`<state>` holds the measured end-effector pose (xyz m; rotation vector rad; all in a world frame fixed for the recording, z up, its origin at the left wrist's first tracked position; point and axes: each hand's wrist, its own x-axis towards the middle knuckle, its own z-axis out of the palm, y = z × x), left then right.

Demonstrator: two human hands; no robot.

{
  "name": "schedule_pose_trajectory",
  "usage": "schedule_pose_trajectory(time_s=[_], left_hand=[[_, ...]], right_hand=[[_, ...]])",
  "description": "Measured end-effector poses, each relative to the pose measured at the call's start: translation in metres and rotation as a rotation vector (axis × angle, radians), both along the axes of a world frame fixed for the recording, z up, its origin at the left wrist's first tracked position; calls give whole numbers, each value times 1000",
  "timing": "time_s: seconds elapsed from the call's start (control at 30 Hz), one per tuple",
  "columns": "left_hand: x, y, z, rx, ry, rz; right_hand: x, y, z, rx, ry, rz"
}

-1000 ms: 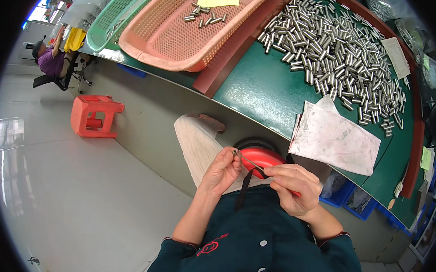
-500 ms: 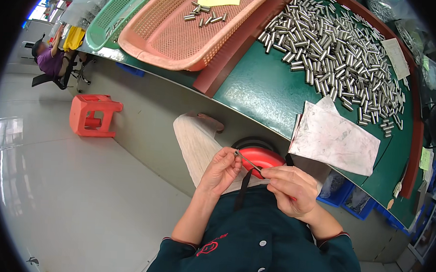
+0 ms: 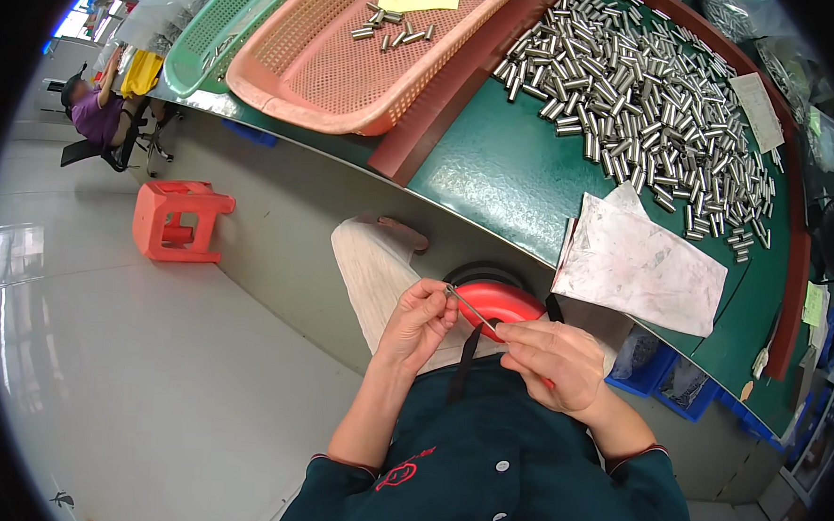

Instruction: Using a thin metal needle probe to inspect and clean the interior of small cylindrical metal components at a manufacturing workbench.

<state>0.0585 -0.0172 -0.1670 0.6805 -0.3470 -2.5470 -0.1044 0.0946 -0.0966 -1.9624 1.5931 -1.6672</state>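
In front of my lap, my left hand (image 3: 415, 325) pinches a small metal cylinder (image 3: 450, 291) between thumb and fingertips. The fingers cover most of it. My right hand (image 3: 558, 364) is closed round the near end of a thin metal rod (image 3: 473, 311). The rod slants up and left, its far tip meeting the cylinder; whether it goes inside, I cannot tell. On the green table (image 3: 464, 178) lies a wide pile of short shiny metal cylinders (image 3: 633, 102). A folded, stained white cloth (image 3: 643, 263) rests at the table's near edge, just beyond my right hand.
A pink plastic basket (image 3: 247, 77) holds several cylinders and a yellow note; a green basket (image 3: 187, 55) stands left of it. A brown-red strip (image 3: 405, 156) borders the pile. Blue bins (image 3: 642, 371) sit below the table. A red stool (image 3: 179, 220) and a seated person (image 3: 94, 116) are at left.
Both hands have shifted very slightly left, keeping their grip on the cylinder and the rod. Everything on the table stays as it was.
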Motion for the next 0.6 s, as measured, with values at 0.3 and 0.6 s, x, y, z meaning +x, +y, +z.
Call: schedule_pose_trajectory(time_s=[0.3, 0.6], left_hand=[[-2, 1, 2, -50, -52, 39], [-11, 8, 11, -115, -94, 84]], right_hand=[[0, -1, -2, 11, -72, 32], [1, 9, -5, -50, -10, -53]])
